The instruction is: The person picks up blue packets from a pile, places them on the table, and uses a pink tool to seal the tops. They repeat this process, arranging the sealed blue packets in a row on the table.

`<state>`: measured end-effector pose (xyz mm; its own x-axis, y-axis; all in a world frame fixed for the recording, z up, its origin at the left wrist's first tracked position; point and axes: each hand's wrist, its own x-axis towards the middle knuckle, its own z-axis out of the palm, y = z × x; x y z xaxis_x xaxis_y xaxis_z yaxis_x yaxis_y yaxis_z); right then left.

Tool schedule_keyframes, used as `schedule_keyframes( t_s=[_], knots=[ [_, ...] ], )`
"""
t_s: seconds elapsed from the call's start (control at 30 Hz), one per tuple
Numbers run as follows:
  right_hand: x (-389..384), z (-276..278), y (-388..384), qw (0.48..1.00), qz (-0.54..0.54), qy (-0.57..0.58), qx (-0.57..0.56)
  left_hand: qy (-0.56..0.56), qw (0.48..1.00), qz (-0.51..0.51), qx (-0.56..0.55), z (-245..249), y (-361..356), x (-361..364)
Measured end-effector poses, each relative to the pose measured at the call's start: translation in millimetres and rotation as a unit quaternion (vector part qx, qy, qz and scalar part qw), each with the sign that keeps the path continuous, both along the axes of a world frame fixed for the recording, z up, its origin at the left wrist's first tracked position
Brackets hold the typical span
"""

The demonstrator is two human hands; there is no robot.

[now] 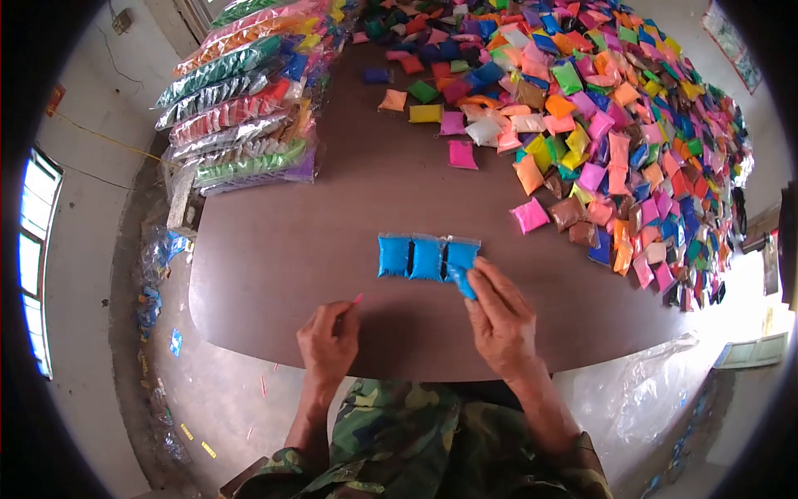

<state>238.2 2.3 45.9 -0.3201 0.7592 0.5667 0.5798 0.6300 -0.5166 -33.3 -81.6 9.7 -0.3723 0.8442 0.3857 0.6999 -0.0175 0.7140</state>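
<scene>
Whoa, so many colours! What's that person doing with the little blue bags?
A person is at a brown table. Their right hand pinches a small blue packet at the end of a row of three blue packets. Their left hand holds a thin pink strip. A heap of loose coloured packets covers the far right, and bundled packets are stacked far left.

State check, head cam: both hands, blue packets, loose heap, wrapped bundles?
left hand, closed on a thin pink strip
right hand, pinching a tilted blue packet
row of three blue packets, filled, flat, side by side
loose packets, heaped, mixed colours
bundled packs, in clear wrap, stacked
table, partly covered
</scene>
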Motion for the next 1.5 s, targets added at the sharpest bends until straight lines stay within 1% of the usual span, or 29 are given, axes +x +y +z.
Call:
schedule_keyframes(
  t_s=[0.13, 0.2, 0.3, 0.4, 0.63, 0.8, 0.9, 1.03, 1.23, 1.3, 1.5],
  knots=[
    [-31, 9, 14, 1.0, 0.026, 0.011, 0.013, -0.044, 0.999, 0.03, 0.008, -12, 0, -16],
    [-43, 13, 21, 0.999, 0.032, -0.004, 0.034, -0.065, 0.997, 0.033, -0.01, -8, 1, -18],
    [-58, 14, 31, 0.998, 0.035, -0.023, 0.051, -0.097, 0.994, 0.039, 0.007, -4, 6, -17],
    [-69, 9, 35, 0.997, 0.032, -0.037, 0.053, -0.137, 0.99, 0.04, -0.025, 0, 3, -20],
    [-81, 0, 39, 0.993, 0.02, -0.094, 0.072, -0.151, 0.988, 0.032, -0.016, 4, 3, -22],
    [-85, 0, 45, 0.99, 0.013, -0.116, 0.082, -0.177, 0.984, 0.022, -0.016, 2, 1, -24],
    [-87, 0, 47, 0.988, 0.015, -0.127, 0.085, -0.188, 0.982, 0.017, 0.003, -2, 2, -23],
    [-92, -2, 48, 0.983, -0.003, -0.142, 0.116, -0.217, 0.976, 0.016, -0.009, 4, 2, -23],
    [-102, -8, 48, 0.978, 0.023, -0.149, 0.143, -0.229, 0.973, 0.009, -0.004, 2, 1, -24],
    [-103, -12, 44, 0.976, 0.027, -0.169, 0.137, -0.214, 0.977, 0.006, 0.0, 3, 1, -25],
    [-107, -29, 30, 0.973, 0.026, -0.208, 0.091, -0.215, 0.977, -0.002, -0.006, 2, 0, -26]
  ],
)
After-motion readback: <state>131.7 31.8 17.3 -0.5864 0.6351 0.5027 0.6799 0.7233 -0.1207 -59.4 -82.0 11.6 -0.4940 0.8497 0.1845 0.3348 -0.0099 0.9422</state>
